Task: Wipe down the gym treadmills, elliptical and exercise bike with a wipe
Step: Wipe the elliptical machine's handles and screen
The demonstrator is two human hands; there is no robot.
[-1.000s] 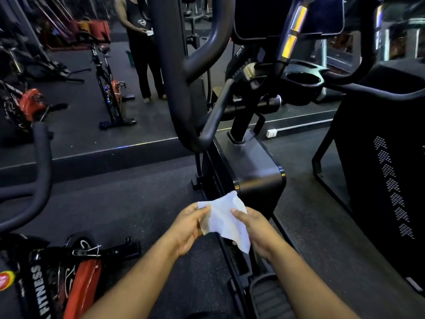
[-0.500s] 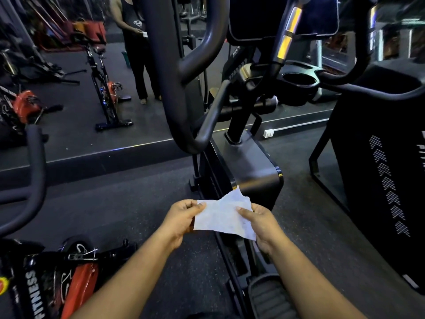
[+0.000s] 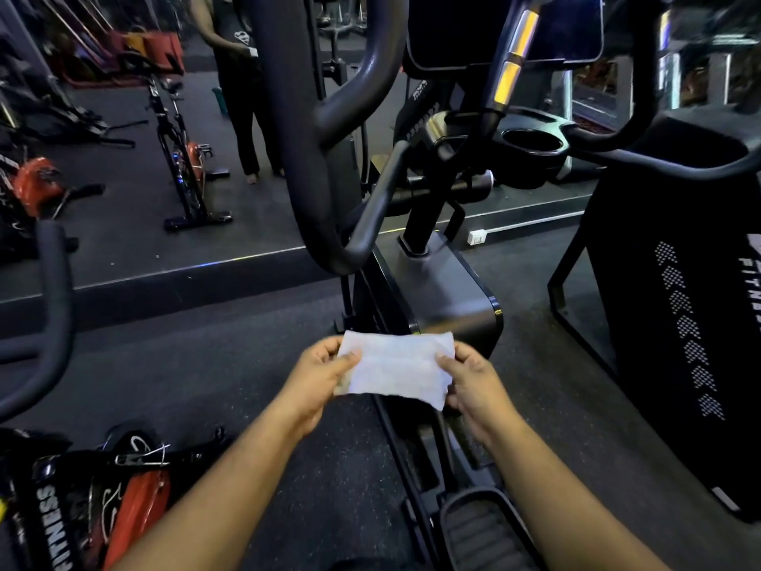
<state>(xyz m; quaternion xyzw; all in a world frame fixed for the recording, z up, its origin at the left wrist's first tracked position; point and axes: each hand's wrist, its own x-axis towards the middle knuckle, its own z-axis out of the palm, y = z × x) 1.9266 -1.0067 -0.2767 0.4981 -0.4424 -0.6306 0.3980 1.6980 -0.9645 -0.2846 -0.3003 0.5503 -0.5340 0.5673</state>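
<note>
A white wipe (image 3: 395, 366) is stretched flat between both hands at waist height. My left hand (image 3: 319, 379) pinches its left edge and my right hand (image 3: 473, 383) pinches its right edge. Straight ahead stands the black elliptical (image 3: 436, 290), its housing just beyond the wipe, its curved handlebar (image 3: 304, 158) rising at centre and its pedal (image 3: 482, 529) below my right forearm. A black and orange exercise bike (image 3: 103, 517) sits at the lower left. The dark panel of another machine (image 3: 679, 302) fills the right side.
A wall mirror (image 3: 123, 179) behind the elliptical reflects a standing person, a spin bike and other gear. The bike's black handlebar (image 3: 53, 307) curves in from the left edge. Dark rubber floor (image 3: 185, 372) lies between the bike and the elliptical.
The wipe hung crumpled between my hands a second ago. Both hands have drawn apart and spread it into a flat rectangle.
</note>
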